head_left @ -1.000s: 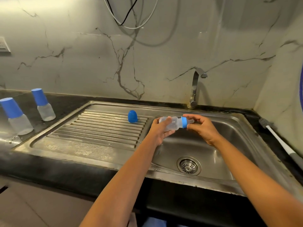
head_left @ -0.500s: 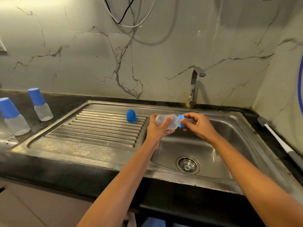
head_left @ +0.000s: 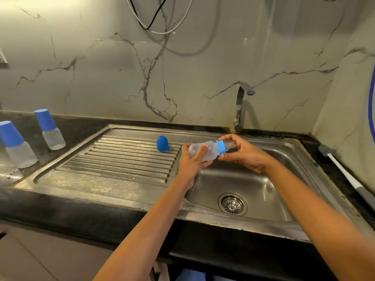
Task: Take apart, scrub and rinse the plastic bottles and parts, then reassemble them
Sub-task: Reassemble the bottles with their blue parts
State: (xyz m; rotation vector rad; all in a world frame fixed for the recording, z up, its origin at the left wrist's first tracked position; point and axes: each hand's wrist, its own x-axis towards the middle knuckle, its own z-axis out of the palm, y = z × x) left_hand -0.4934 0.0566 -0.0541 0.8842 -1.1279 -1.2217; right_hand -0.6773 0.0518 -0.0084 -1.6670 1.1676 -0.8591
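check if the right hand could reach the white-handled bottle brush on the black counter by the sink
Probably yes: the white-handled bottle brush lies uncovered, nothing between it and the right hand, though that hand pinches the blue ring of the clear plastic bottle.

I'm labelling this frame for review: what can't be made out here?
Head view only.
- bottle: underside hidden by the left hand gripping it.
- collar: whether unscrewed, too small to tell; the right hand pinches it.
- brush: handle end cut off by the right edge.
- wall plate: mostly cut off by the left edge.
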